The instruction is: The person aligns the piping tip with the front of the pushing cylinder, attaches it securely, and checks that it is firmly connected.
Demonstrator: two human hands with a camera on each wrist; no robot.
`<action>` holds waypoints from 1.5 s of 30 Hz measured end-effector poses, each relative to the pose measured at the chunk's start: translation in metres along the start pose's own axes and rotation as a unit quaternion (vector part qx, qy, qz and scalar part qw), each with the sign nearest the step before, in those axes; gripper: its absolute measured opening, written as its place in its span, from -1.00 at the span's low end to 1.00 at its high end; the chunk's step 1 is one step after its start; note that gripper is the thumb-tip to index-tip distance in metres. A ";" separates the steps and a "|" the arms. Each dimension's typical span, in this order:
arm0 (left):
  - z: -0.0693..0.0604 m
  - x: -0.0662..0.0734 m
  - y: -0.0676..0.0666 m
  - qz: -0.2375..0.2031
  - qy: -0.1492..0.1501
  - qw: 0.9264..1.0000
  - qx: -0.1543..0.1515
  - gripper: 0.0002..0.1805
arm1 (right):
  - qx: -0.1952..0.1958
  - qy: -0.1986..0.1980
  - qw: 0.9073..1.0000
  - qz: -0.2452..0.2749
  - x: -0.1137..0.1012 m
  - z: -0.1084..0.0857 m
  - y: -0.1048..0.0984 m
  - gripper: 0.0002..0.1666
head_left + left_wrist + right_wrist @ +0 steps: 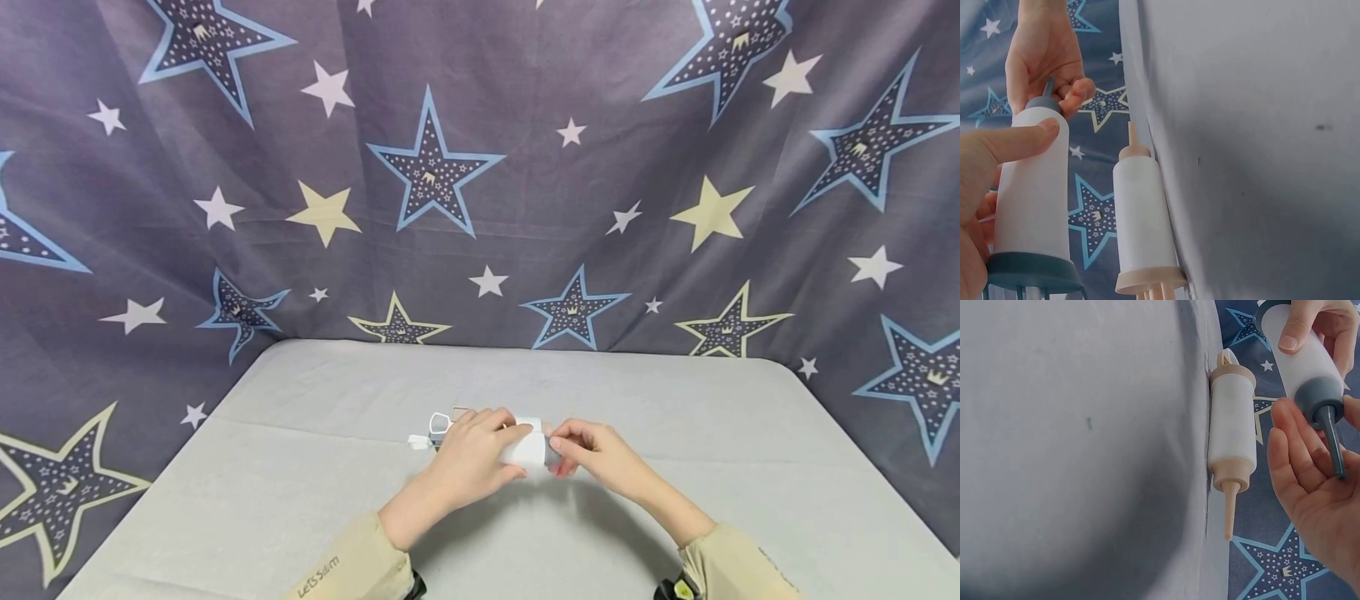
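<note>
A white bottle (pixel 527 451) with a blue-grey nozzle cap (pixel 1319 397) and a blue-grey flange at its other end lies in my left hand (pixel 476 457). The left thumb presses along the white body in the left wrist view, and the other fingers curl behind it. At the nozzle end, my right hand (pixel 592 454) pinches the cap between thumb and fingers. Its palm faces the long thin nozzle (pixel 1332 444) in the right wrist view. Several rods stick out beyond the flange (pixel 1035 272) in the left wrist view.
A second white bottle (pixel 1141 212) with tan nozzle cap and flange lies beside the held one, on the far side. White looped parts (pixel 440 422) show left of my left hand. The grey-covered table (pixel 300 500) meets a star-patterned curtain (pixel 525 250) behind.
</note>
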State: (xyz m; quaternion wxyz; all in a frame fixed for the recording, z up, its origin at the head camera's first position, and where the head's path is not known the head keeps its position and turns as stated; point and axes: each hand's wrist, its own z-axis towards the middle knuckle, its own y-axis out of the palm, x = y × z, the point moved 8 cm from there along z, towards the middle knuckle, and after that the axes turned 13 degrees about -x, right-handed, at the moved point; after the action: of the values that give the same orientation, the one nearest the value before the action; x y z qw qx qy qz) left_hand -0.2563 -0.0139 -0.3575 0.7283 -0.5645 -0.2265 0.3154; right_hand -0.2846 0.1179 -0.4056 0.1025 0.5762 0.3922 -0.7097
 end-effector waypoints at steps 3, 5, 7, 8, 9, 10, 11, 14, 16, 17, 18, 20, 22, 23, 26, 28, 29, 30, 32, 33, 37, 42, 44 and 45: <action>-0.001 0.001 -0.001 -0.004 0.001 1.000 0.001 -0.42 | -0.004 0.005 1.000 0.004 0.001 0.001 0.001 -0.66; -0.001 0.002 -0.001 -0.006 0.002 1.000 0.000 -0.42 | -0.007 0.011 1.000 0.002 0.002 0.001 0.002 -0.64; -0.001 0.002 0.000 -0.007 0.003 1.000 0.000 -0.42 | -0.009 0.019 1.000 -0.002 0.003 0.001 0.002 -0.61; -0.001 0.002 0.000 -0.008 0.003 1.000 0.001 -0.42 | -0.009 0.023 1.000 -0.003 0.003 0.002 0.002 -0.60; -0.001 0.003 0.000 -0.007 0.003 1.000 0.000 -0.42 | -0.010 0.029 1.000 -0.005 0.004 0.002 0.002 -0.58; -0.001 0.003 0.000 -0.007 0.004 1.000 -0.001 -0.42 | -0.010 0.034 0.999 -0.004 0.005 0.002 0.003 -0.57; -0.001 0.003 0.000 -0.006 0.004 1.000 -0.001 -0.41 | -0.012 0.036 0.999 -0.003 0.005 0.002 0.003 -0.57; -0.001 0.003 0.000 -0.007 0.004 1.000 -0.003 -0.41 | -0.015 0.045 0.999 0.003 -0.003 0.000 0.004 -0.56; -0.002 0.003 0.001 -0.008 0.003 1.000 -0.004 -0.41 | -0.016 0.050 0.999 0.003 -0.003 0.000 0.005 -0.53; -0.002 0.003 0.001 -0.008 0.002 1.000 -0.005 -0.41 | -0.016 0.051 0.999 0.001 -0.003 -0.001 0.005 -0.52; -0.002 0.003 0.002 -0.008 0.002 1.000 -0.006 -0.41 | -0.015 0.055 0.998 -0.003 -0.003 -0.001 0.005 -0.50; -0.002 0.003 0.002 -0.011 0.001 1.000 -0.007 -0.42 | -0.013 0.059 0.998 -0.014 0.001 -0.001 0.004 -0.45; -0.001 0.003 0.002 -0.012 0.000 1.000 -0.007 -0.42 | -0.006 0.059 0.998 -0.035 0.004 -0.001 0.001 -0.43; -0.001 0.003 0.002 -0.013 0.000 1.000 -0.007 -0.41 | -0.001 0.057 0.997 -0.045 0.003 -0.001 -0.001 -0.43; -0.001 0.002 0.003 -0.019 -0.001 1.000 -0.009 -0.41 | 0.024 0.044 0.996 -0.075 0.000 -0.005 -0.007 -0.49; -0.001 0.001 0.003 -0.021 -0.005 1.000 -0.010 -0.41 | 0.038 0.026 0.996 -0.074 -0.002 -0.007 -0.011 -0.58; -0.001 0.001 0.004 -0.023 -0.006 1.000 -0.011 -0.41 | 0.043 0.018 0.996 -0.070 -0.002 -0.008 -0.012 -0.62; -0.002 0.000 0.005 -0.023 -0.007 1.000 -0.012 -0.41 | 0.046 0.007 0.997 -0.067 -0.003 -0.009 -0.012 -0.64; -0.002 0.000 0.005 -0.024 -0.010 1.000 -0.013 -0.41 | 0.046 -0.016 0.997 -0.052 -0.005 -0.011 -0.012 -0.61; -0.002 -0.001 0.004 -0.024 -0.010 1.000 -0.013 -0.41 | 0.046 -0.026 0.997 -0.048 -0.006 -0.011 -0.011 -0.60; -0.003 -0.002 0.005 -0.024 -0.013 1.000 -0.013 -0.41 | 0.050 -0.055 0.996 -0.048 -0.010 -0.011 -0.008 -0.52; -0.002 -0.003 0.006 -0.030 -0.016 0.999 -0.017 -0.41 | 0.053 -0.070 0.995 -0.048 -0.011 -0.011 -0.004 -0.50; -0.002 -0.002 0.005 -0.033 -0.016 0.999 -0.019 -0.41 | 0.053 -0.071 0.995 -0.049 -0.011 -0.011 -0.004 -0.52; -0.001 -0.002 0.005 -0.035 -0.016 0.999 -0.019 -0.41 | 0.053 -0.071 0.995 -0.049 -0.010 -0.011 -0.003 -0.53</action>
State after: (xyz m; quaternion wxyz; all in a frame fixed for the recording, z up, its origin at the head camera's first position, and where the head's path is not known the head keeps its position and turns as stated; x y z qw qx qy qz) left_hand -0.2578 -0.0156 -0.3628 0.7241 -0.5651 -0.2639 0.2944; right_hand -0.2754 0.1243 -0.3951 0.0641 0.5085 0.3735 -0.7732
